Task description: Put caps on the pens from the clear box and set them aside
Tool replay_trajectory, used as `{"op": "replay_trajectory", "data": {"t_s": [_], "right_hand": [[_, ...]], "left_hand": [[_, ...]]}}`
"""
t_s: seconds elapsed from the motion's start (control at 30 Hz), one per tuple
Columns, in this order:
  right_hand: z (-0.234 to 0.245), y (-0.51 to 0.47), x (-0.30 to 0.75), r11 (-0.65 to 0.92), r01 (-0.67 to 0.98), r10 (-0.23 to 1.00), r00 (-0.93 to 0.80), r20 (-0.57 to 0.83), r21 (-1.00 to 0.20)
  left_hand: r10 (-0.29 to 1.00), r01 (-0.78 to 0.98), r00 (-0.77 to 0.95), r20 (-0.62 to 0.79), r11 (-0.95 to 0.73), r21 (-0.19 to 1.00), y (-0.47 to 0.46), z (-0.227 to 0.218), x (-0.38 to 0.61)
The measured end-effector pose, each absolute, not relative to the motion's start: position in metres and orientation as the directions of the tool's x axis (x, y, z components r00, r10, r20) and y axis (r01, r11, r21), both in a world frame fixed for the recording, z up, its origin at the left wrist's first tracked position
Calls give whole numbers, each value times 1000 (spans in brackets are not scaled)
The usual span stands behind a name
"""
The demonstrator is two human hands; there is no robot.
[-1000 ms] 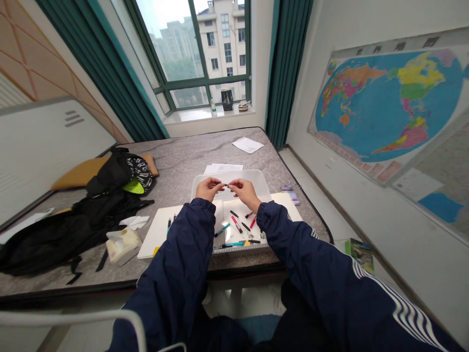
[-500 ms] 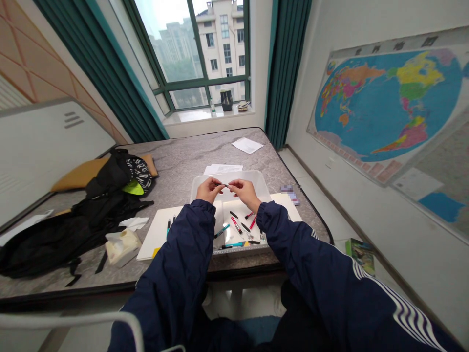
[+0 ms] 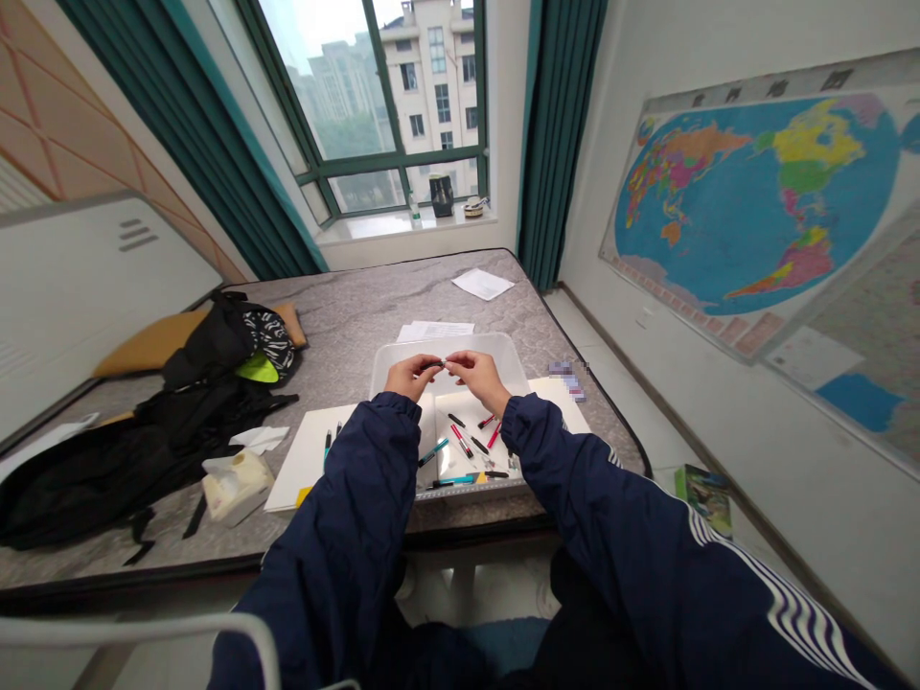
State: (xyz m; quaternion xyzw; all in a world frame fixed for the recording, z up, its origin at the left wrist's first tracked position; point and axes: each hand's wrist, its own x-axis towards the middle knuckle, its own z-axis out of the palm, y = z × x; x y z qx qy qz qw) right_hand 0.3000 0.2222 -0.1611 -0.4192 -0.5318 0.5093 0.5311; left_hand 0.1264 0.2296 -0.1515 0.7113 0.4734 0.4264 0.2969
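My left hand (image 3: 409, 376) is closed in a pinch on a small dark pen part (image 3: 432, 364). My right hand (image 3: 480, 376) pinches close against it, fingertips meeting the left ones; a tiny light bit shows between them, too small to name. Both hands are above a clear plastic bin (image 3: 503, 347). Beneath them, black pen parts (image 3: 479, 446), a red pen piece (image 3: 461, 442) and a teal pen piece (image 3: 432, 452) lie scattered on a white surface.
White boards or paper (image 3: 302, 458) lie left of the bin, with a tissue pack (image 3: 237, 487) beside them. A black backpack (image 3: 208, 422) rests farther left on the mattress (image 3: 359, 292). Paper sheets (image 3: 483, 284) lie beyond the bin.
My hands stay above the bin. The dark piece now sits more within my left fingers, and a small light bit shows at the right fingertips. The view has shifted slightly.
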Motion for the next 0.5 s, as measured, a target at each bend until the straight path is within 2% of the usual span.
{"op": "replay_trajectory", "data": {"t_s": [0.17, 0.5], "right_hand": [[-162, 222, 299, 165, -75, 979, -111, 173, -983], [-165, 218, 300, 378, 314, 926, -128, 355, -871]], "left_hand": [[934, 391, 233, 269, -344, 854, 229, -154, 128], [942, 394, 191, 277, -333, 857, 227, -155, 132]]}}
